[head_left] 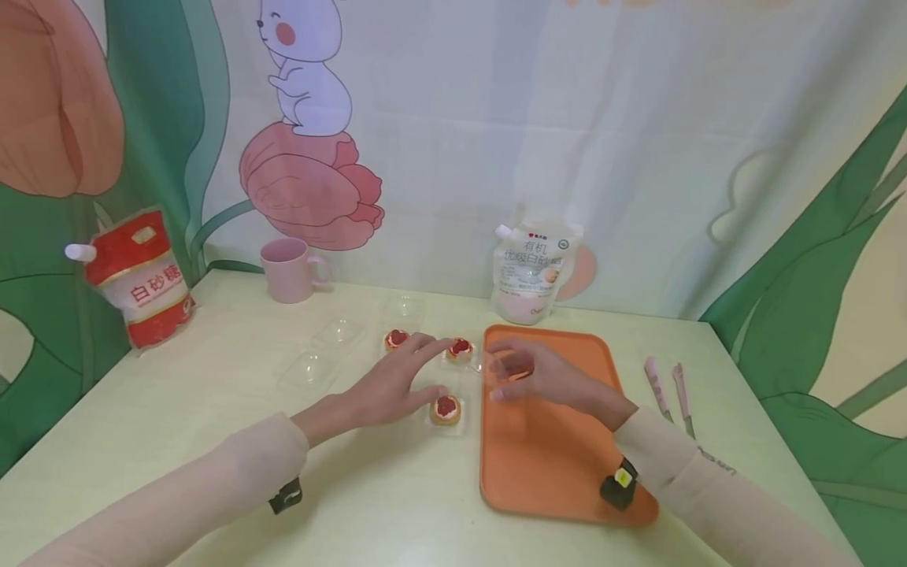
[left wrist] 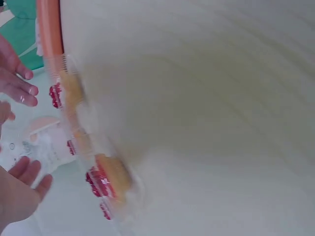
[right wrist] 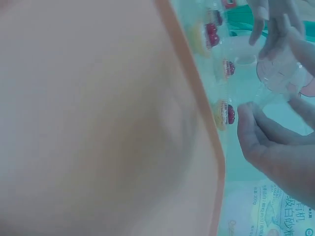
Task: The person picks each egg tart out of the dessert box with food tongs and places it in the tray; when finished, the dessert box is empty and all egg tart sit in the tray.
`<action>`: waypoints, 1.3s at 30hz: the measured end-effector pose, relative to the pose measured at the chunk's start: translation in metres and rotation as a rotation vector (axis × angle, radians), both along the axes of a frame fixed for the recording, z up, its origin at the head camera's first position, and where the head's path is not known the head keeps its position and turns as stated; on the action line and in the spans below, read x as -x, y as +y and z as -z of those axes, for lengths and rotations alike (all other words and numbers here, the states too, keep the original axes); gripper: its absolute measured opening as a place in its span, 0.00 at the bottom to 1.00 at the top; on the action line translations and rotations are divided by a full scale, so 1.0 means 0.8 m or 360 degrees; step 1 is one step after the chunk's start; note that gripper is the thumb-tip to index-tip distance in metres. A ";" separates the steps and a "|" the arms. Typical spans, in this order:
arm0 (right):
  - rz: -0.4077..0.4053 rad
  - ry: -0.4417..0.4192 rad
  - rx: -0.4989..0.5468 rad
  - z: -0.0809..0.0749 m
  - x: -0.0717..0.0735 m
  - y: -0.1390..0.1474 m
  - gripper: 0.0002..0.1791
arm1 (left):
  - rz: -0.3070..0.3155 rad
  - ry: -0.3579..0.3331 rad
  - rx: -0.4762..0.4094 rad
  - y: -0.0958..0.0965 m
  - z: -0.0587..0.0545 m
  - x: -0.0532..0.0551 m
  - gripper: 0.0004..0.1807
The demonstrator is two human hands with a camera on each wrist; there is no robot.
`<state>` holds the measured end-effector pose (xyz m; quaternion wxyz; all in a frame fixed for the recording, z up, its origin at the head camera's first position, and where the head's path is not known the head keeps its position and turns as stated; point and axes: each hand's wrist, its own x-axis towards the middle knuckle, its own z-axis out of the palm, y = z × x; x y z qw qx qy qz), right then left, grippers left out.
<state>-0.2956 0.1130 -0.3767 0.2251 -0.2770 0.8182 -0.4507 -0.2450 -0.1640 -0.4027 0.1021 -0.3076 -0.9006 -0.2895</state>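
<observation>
Several small tarts topped with red fruit sit in clear plastic boxes; one tart [head_left: 446,409] lies nearest me, with another tart [head_left: 459,349] behind it and a third tart [head_left: 397,340] farther left. My left hand [head_left: 393,386] hovers low over them, its fingers spread and partly covering the boxes. In the left wrist view a tart [left wrist: 113,179] shows side-on, close to that hand. Above the orange tray's [head_left: 549,472] left side, my right hand [head_left: 546,378] has its fingers curled round what looks like a clear plastic lid, blurred and hard to make out.
Empty clear domed lids [head_left: 309,368] lie to the left. A pink mug [head_left: 286,272], a red-and-white sugar bag [head_left: 145,279] and a white spouted pouch [head_left: 527,272] stand toward the back. Two pink-handled knives [head_left: 657,386] lie right of the tray. A printed curtain [head_left: 439,157] hangs behind the table.
</observation>
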 end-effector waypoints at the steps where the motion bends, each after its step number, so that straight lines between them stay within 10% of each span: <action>1: 0.0000 -0.0043 0.0022 -0.001 0.001 0.000 0.39 | 0.0021 0.0047 -0.0038 0.002 -0.002 0.002 0.35; 16: -0.0366 -0.0878 0.0627 0.001 0.002 -0.015 0.28 | 0.0134 0.0516 -0.0342 0.015 -0.020 0.011 0.33; 22: -0.0313 -0.0983 0.0620 0.002 0.003 -0.025 0.32 | 0.0117 0.0440 -0.0391 0.010 -0.024 0.008 0.33; 30: -0.0094 -0.0908 0.0513 -0.004 0.001 -0.049 0.36 | -0.0052 0.0210 -0.0403 -0.003 -0.032 0.002 0.32; 39: 0.0065 -0.0242 0.0408 -0.014 -0.016 -0.098 0.28 | -0.0390 0.0014 -0.0380 -0.039 -0.046 -0.001 0.29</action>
